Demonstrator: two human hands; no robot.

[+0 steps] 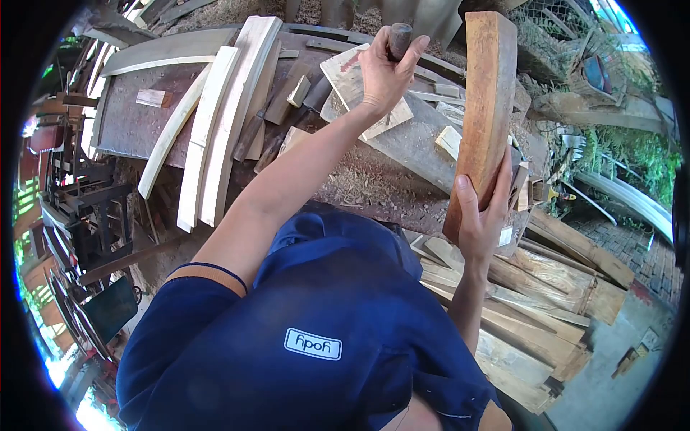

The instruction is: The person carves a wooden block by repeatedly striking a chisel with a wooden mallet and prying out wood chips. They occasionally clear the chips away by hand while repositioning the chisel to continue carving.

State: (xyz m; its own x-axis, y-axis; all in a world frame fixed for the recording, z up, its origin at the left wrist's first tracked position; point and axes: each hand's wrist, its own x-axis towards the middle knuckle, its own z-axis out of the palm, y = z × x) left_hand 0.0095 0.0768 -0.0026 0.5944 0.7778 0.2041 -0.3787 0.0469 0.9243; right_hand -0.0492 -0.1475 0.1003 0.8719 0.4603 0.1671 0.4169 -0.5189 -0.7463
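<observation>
My left hand (384,72) is raised over the workbench, its fingers wrapped round a dark, round-ended wooden handle (400,41). What lies at the other end of the handle is hidden. On the right, my right hand (485,219) grips the lower part of a long, thick reddish-brown wooden piece (486,100), thumb on the near face and fingers round the far side. That piece stands up at a slight tilt. Beneath my left hand lies a pale flat board (345,68) with a reddish mark.
Long pale wood strips (241,108) lie across the left of the workbench (129,122). Dark cylindrical pieces (316,93), small blocks (153,98) and shavings (366,176) lie around the middle. Stacked planks (539,302) sit at lower right; dark chairs (93,208) stand left.
</observation>
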